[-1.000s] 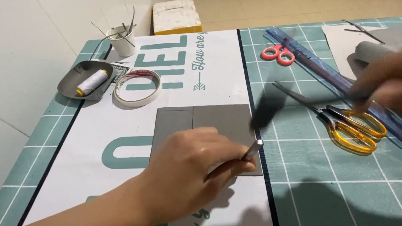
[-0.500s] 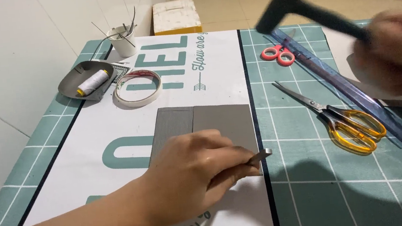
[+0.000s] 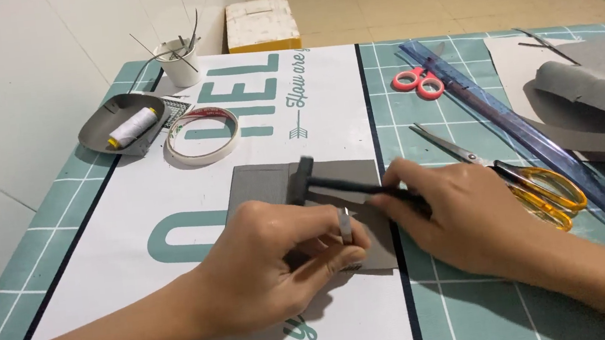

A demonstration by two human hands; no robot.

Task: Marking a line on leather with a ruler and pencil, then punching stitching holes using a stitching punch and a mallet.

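Your hands work a small hammer and metal punch on a grey leather piece.

Your left hand (image 3: 282, 258) pinches a short silver metal punch (image 3: 344, 225) upright on the flat grey leather rectangle (image 3: 263, 185), mid-surface on the white printed sheet (image 3: 174, 228). Your right hand (image 3: 465, 216) is closed around the handle of a small black hammer (image 3: 319, 183), head just left of the punch. Yellow-handled scissors (image 3: 536, 186) lie right, beside a blue transparent ruler (image 3: 507, 122); a roll of white tape (image 3: 203, 135) lies far left.

2 bare forearms, no sleeves in view, left hand (image 3: 274, 259) and right hand (image 3: 465, 216) ungloved
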